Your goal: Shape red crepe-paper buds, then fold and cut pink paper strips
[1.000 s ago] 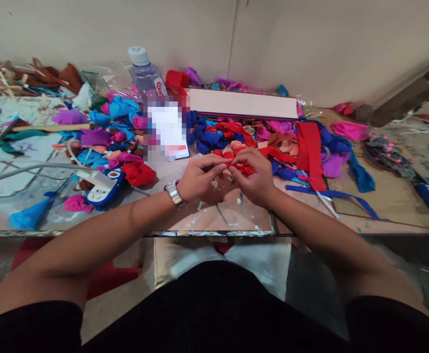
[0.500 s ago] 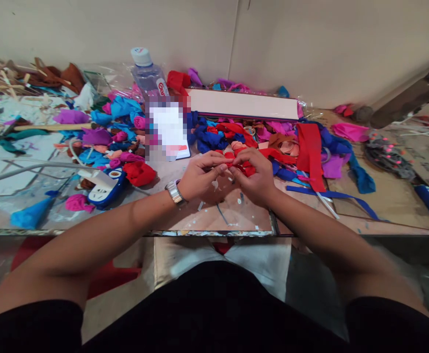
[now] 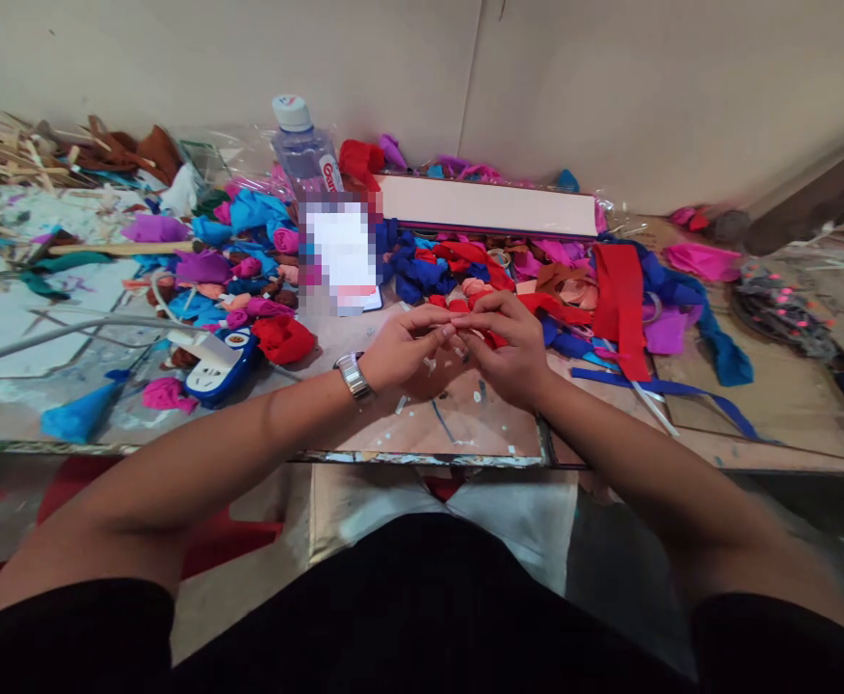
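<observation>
Head view: fingertips meet at the red material (image 3: 495, 339), right fingers straighter than a moment ago.

Near: left hand (image 3: 404, 349) curls with thumb and forefinger close together; right hand (image 3: 513, 347) has loosened, its fingers stretched toward the left's tips. Whether either grips anything is hidden from me. Red shows between and behind the right fingers (loose scraps lie there too, so held and lying pieces are hard to part). Less red shows where the tips meet; I judge the fine fingering is ongoing, its hold eased. Under both hands, tabletop (image 3: 422, 424) with white bits. Right, a narrow blue strip (image 3: 674, 390); left, a socket block (image 3: 221, 371) beside a red bundle (image 3: 283, 339). Beyond, a pixelated phone (image 3: 346, 255), a long pale box (image 3: 487, 205), and a bottle (image 3: 304, 159) near the wall.
</observation>
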`<state>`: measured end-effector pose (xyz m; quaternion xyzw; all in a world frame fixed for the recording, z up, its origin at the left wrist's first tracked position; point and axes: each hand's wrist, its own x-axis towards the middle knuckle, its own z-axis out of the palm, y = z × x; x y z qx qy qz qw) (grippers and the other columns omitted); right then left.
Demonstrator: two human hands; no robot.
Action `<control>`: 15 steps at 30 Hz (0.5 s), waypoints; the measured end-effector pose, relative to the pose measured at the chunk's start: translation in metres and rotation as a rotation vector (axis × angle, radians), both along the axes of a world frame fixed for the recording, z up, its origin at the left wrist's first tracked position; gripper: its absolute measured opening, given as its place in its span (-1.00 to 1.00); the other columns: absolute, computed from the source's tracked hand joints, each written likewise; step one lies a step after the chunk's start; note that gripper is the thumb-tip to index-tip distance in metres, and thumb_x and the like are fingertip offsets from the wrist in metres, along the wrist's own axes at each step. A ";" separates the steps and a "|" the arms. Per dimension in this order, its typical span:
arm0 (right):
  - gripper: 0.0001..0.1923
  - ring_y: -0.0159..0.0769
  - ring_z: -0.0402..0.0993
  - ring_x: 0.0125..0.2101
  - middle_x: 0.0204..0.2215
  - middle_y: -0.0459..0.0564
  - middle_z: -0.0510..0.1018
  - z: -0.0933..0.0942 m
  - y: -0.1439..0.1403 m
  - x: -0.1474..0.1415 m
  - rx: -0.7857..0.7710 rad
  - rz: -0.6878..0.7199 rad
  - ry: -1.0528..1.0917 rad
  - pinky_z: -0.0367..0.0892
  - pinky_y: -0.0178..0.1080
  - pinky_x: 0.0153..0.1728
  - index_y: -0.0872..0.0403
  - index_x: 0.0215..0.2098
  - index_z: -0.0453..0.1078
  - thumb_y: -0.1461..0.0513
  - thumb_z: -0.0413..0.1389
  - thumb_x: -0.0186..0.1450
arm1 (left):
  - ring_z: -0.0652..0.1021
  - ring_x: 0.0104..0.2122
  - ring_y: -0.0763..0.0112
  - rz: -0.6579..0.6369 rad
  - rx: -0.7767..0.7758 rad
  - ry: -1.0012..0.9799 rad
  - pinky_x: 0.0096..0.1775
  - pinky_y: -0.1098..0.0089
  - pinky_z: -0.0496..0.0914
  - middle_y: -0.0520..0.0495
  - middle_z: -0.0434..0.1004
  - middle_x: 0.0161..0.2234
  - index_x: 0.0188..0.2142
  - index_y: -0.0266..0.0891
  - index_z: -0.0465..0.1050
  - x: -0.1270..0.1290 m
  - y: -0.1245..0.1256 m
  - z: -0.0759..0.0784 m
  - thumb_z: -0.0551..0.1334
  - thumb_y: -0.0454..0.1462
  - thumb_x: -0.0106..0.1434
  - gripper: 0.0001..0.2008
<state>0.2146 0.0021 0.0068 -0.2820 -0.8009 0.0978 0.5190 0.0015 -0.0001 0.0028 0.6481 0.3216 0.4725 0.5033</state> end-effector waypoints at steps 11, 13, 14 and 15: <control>-0.90 -0.14 0.58 -0.11 -0.18 0.01 0.57 0.003 -0.001 -0.001 -0.011 0.005 -0.012 0.52 0.03 0.02 -0.09 -0.09 0.60 0.19 0.29 0.42 | 0.64 -0.39 0.37 0.080 -0.025 -0.010 -0.32 0.37 0.54 -0.13 0.73 -0.29 -0.15 -0.25 0.70 0.001 -0.002 -0.001 0.53 0.04 0.21 -0.58; -0.90 -0.13 0.58 -0.10 -0.17 0.01 0.59 0.003 -0.001 -0.001 -0.011 0.005 -0.016 0.51 0.01 0.01 -0.09 -0.08 0.59 0.19 0.30 0.42 | 0.63 -0.42 0.39 0.073 -0.036 -0.023 -0.34 0.38 0.54 -0.12 0.72 -0.33 -0.15 -0.26 0.70 0.002 -0.002 0.000 0.52 0.05 0.21 -0.56; -0.88 -0.13 0.59 -0.10 -0.16 0.01 0.61 0.003 -0.001 -0.001 -0.017 0.002 -0.018 0.51 0.01 0.01 -0.08 -0.07 0.59 0.18 0.31 0.42 | 0.62 -0.44 0.40 0.076 -0.039 -0.031 -0.35 0.39 0.53 -0.11 0.71 -0.34 -0.16 -0.26 0.70 0.002 -0.002 0.001 0.52 0.06 0.21 -0.56; -0.85 -0.12 0.60 -0.11 -0.16 0.01 0.63 0.003 -0.001 -0.001 -0.026 -0.005 -0.017 0.51 0.01 0.00 -0.08 -0.05 0.58 0.15 0.32 0.41 | 0.61 -0.45 0.42 0.085 -0.039 -0.040 -0.35 0.40 0.52 -0.10 0.71 -0.35 -0.16 -0.26 0.70 0.002 -0.002 0.002 0.52 0.07 0.22 -0.55</control>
